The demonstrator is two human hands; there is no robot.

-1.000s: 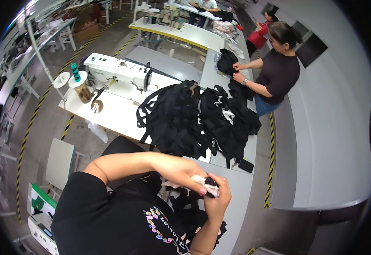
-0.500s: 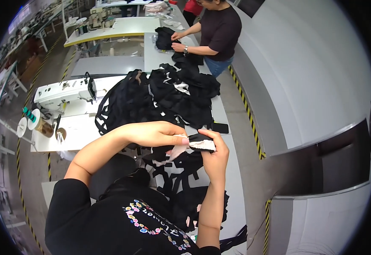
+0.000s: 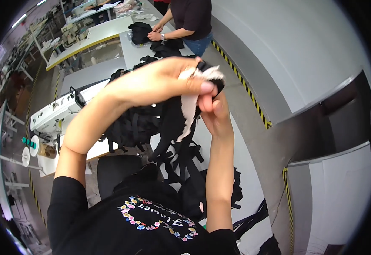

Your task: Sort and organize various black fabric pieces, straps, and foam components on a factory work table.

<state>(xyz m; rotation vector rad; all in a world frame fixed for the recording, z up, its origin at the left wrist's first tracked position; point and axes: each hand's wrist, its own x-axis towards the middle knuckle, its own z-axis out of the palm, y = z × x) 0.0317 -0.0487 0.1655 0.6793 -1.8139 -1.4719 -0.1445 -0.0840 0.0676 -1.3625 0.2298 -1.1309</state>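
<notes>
Both my hands are raised over the table, holding a small black fabric piece with pale pink-white edging (image 3: 188, 114). My left hand (image 3: 164, 80) pinches it between thumb and fingers, slightly blurred. The fingers of my right hand (image 3: 217, 117) are closed on the piece's right end, partly hidden behind the cloth and my left thumb. One pale strip dangles below the hands. Beneath them lie black fabric pieces with straps (image 3: 138, 123), partly covered by my left forearm. More black cloth (image 3: 192, 195) rests near my right forearm.
A white sewing machine (image 3: 53, 111) and thread spools (image 3: 34, 145) stand at left. In front of the table (image 3: 247, 170) is a black chair (image 3: 117, 170). At the far end, a co-worker (image 3: 192, 19) handles a black garment (image 3: 141, 33).
Both hands have risen with the fabric piece, and its pale strip now hangs down. The view has shifted, so the co-worker appears farther left.
</notes>
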